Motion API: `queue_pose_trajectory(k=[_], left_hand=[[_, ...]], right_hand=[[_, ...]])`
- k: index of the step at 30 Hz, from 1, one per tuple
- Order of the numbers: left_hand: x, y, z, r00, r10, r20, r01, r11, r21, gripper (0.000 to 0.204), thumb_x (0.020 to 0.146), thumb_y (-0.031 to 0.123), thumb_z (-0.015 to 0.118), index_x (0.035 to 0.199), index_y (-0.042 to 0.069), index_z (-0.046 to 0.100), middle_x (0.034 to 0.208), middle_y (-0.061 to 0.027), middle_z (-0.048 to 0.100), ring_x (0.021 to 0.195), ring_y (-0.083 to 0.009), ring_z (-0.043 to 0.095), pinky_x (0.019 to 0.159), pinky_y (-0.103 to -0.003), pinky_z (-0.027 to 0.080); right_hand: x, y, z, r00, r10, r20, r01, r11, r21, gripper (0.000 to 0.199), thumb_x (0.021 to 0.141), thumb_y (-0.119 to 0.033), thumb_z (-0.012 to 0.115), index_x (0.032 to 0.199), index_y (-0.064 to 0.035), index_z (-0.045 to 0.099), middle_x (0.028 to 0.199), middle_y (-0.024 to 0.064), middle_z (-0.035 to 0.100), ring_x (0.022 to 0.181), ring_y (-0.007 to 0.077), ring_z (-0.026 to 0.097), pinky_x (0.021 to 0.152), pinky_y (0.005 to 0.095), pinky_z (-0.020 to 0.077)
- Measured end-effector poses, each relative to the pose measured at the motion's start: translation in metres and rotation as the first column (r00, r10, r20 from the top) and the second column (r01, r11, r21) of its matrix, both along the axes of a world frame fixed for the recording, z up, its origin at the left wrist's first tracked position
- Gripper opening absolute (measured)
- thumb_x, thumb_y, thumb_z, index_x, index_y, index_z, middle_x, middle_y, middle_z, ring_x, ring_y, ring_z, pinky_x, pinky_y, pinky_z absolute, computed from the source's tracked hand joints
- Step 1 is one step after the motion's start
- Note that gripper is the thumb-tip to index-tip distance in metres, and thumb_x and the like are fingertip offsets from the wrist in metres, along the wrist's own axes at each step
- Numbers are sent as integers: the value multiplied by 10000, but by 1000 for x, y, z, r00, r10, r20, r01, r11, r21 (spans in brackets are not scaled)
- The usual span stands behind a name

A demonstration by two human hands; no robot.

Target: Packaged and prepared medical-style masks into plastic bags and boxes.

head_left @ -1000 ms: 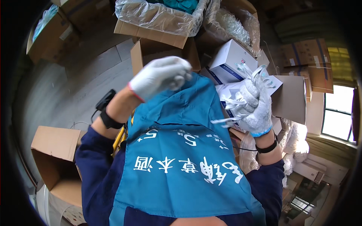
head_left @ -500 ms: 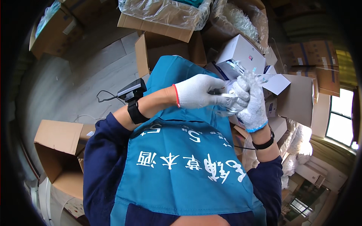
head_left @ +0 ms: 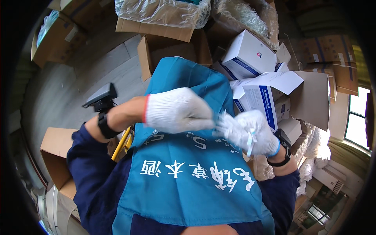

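Over the apron (head_left: pixel 184 172), left hand (head_left: pixel 178 109) against right hand (head_left: pixel 250 133).

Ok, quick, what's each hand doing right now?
Left hand: closed, pinching the clear plastic packets.
Right hand: closed around the same clear plastic packets.

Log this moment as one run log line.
left hand: white glove, pinching clear plastic packets | right hand: grip shut on clear plastic packets | below: teal fabric apron
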State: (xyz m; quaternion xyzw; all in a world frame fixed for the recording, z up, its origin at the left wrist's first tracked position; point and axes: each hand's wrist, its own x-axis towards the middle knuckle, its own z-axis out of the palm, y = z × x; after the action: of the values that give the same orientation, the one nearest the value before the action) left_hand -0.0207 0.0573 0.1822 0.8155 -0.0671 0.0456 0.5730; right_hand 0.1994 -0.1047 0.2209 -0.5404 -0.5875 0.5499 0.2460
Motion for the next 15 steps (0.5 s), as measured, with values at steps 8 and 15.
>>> queue_pose_trajectory(k=[8,15], left_hand=[[-39,40,-23,728,513,-455,-648,295,-703,174,985,213,534,885,80,588,722,79,449,539,-15,379,467,-191,258],[54,-23,-42,877,298,-377,-480,578,-659,264,986,280,624,1127,58,644,878,20,595,702,-38,483,593,-170,366]], right_hand=[[46,-4,-2,254,-779,-574,623,585,-519,304,981,-336,595,993,-33,576,618,17,463,473,133,404,440,270,330],[43,11,-29,19,-636,-772,485,681,-549,266,957,-307,645,938,-49,582,613,33,475,501,163,482,565,342,490]])
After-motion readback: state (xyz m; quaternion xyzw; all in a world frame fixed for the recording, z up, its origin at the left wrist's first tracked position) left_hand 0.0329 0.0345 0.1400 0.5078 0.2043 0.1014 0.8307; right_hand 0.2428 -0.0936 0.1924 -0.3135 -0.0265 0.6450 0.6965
